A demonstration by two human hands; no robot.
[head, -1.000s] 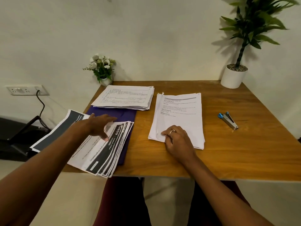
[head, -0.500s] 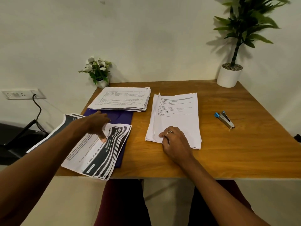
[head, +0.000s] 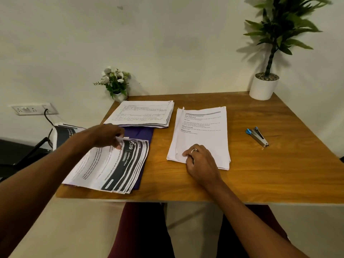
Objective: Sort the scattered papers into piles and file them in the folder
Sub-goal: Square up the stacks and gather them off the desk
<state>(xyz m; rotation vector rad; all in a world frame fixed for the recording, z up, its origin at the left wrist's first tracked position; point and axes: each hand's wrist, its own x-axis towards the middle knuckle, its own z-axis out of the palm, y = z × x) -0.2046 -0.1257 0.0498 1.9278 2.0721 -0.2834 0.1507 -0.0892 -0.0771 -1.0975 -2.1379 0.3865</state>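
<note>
A fanned stack of black-banded papers lies at the table's front left, on top of a purple folder. My left hand pinches the far edge of the top sheets and lifts it slightly. More of these dark-banded sheets hang off the table's left side. A pile of form-like papers sits at the back, overlapping the folder's far end. A white text pile lies in the middle; my right hand rests on its near edge with fingers curled onto the paper.
A blue and silver stapler lies to the right on the wooden table. A small flower pot stands at the back left corner, a potted plant at the back right. A wall socket with a cable is on the left.
My left hand has curled its fingers under the far edge of the black-banded sheets and raised that edge. My right hand stays on the white pile.
</note>
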